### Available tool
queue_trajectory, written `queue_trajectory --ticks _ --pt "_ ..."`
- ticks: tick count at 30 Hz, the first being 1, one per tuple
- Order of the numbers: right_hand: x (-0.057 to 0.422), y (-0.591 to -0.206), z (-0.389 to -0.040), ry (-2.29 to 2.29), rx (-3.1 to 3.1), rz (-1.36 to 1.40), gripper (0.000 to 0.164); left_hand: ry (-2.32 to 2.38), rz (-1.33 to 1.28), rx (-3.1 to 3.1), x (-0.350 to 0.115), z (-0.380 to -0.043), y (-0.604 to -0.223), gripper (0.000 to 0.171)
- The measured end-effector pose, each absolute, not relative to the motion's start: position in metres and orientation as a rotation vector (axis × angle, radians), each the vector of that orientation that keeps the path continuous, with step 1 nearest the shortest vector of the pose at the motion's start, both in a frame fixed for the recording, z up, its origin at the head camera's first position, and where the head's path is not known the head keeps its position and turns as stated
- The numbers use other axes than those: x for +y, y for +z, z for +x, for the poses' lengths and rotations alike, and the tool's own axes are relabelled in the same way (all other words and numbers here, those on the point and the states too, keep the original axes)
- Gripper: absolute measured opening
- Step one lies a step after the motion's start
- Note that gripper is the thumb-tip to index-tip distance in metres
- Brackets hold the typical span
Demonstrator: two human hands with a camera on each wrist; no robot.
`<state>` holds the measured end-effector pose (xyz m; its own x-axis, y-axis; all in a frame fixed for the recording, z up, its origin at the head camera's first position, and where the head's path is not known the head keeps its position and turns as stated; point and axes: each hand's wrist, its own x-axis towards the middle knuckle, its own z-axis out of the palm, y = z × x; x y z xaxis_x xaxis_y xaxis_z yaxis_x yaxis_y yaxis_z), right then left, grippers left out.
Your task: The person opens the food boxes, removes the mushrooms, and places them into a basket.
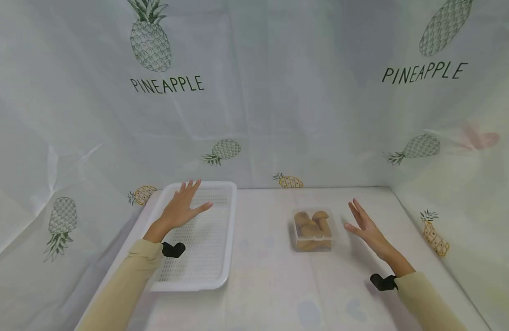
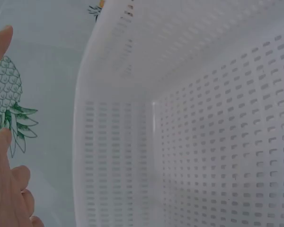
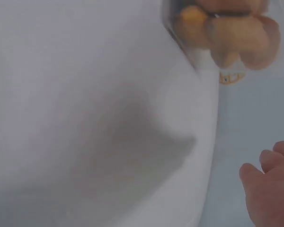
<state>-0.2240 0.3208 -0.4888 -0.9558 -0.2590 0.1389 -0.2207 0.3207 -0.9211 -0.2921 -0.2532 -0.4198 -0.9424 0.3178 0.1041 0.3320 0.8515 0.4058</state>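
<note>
Over the white perforated basket (image 1: 205, 266) at the left of the table, my left hand (image 1: 178, 209) hovers with fingers spread and thumb out, holding nothing. The left wrist view shows the basket's slotted wall (image 2: 116, 156) close beside that hand (image 2: 9, 184). A small clear plastic box (image 1: 314, 245) of brown mushrooms (image 1: 310, 225) sits right of the table's middle. Just to the right of this box, my right hand (image 1: 372, 235) is raised above the table, fingers extended and nothing in its grasp. In the right wrist view, the mushrooms (image 3: 241, 38) appear partly cut off at the top.
A pale cloth covers the table (image 1: 271, 285). Behind and at both sides hangs a whitish sheet (image 1: 279, 115) printed with pineapples, meeting the table along its back and right edges. Each wrist carries a black camera mount, such as the left one (image 1: 173, 249).
</note>
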Motion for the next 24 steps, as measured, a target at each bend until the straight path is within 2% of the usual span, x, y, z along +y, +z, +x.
queue_trajectory --ticks 12,24 --pt "0.302 -0.505 -0.215 -1.814 2.441 -0.510 0.105 -0.884 -0.605 -3.022 -0.220 -0.295 -0.406 0.093" --pt "0.287 -0.522 -0.210 -1.834 2.433 -0.409 0.113 -1.042 -0.914 -2.933 -0.177 -0.300 -0.397 0.090"
